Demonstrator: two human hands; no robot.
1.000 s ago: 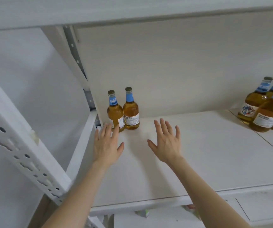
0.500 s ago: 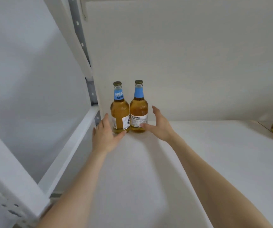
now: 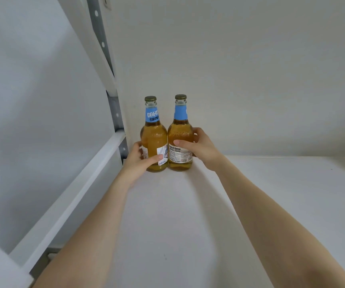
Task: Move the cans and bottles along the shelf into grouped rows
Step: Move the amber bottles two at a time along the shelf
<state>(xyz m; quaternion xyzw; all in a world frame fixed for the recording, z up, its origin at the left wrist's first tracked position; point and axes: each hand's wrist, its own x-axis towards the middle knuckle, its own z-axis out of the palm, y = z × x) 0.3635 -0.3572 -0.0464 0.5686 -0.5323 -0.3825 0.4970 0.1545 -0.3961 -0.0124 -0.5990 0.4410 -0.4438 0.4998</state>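
In the far corner of the white shelf (image 3: 271, 194), at 12 o'clock from the person, two golden bottles are standing up straight, side by side and touching. The left hand (image 3: 138, 163) is curling round the left bottle (image 3: 155, 138) down low. At its 3 o'clock, the right hand (image 3: 203, 150) is gripping the right bottle (image 3: 181, 129).

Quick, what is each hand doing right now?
Left hand: closed around the left bottle.
Right hand: closed around the right bottle.
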